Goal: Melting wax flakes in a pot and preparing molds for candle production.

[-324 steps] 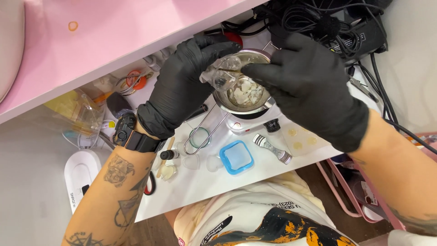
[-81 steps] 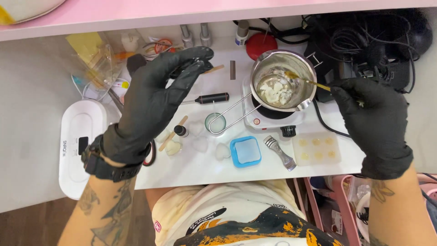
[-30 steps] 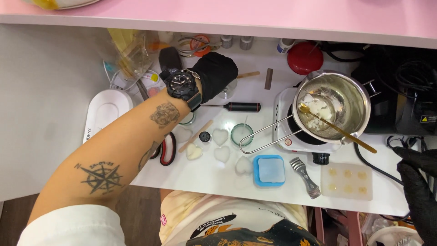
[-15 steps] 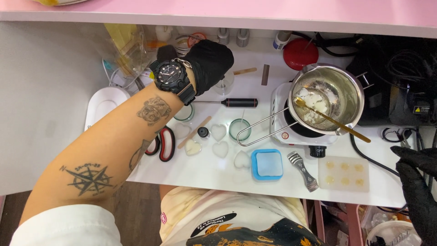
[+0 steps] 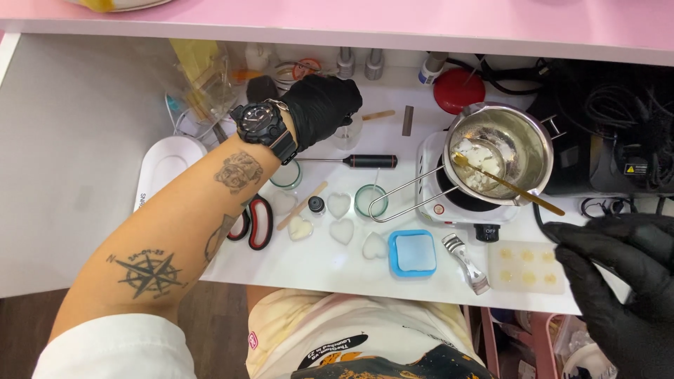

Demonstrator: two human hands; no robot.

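**Ana:** Left hand [image 5: 319,109], black-gloved, reached to the back of the table [image 5: 316,263], curled over a small clear cup [image 5: 349,132] just past the black-handled tool [image 5: 354,161]. Whether the fingers had actually closed on that cup, I couldn't tell; the glove hid the grip.

**Ben:** And the right hand [image 5: 621,281]?

**Ana:** Low at the right edge, fingers loosely spread, holding nothing. It hovered over the corner of the tray [image 5: 526,267] of small yellow rounds, near the tip of the gold stick [image 5: 509,184].

**Ben:** Where was that stick?

**Ana:** Leaning in the steel pot [image 5: 502,151] on the little hotplate [image 5: 456,200], one end down in white chunks, the other poking out over the rim.

**Ben:** How would it handle?

**Ana:** Thin, stiff and light, I'd say, likely slick near the pot end. Best pinched at the free outer end. The pot looked the heavier piece, with a long wire handle [image 5: 400,200] pointing toward the hearts [image 5: 342,230] and blue mould [image 5: 412,253]; I'd take it by that loop.

**Ben:** The cup?

**Ana:** Light, probably thin-walled. Gentle fingers round its sides.
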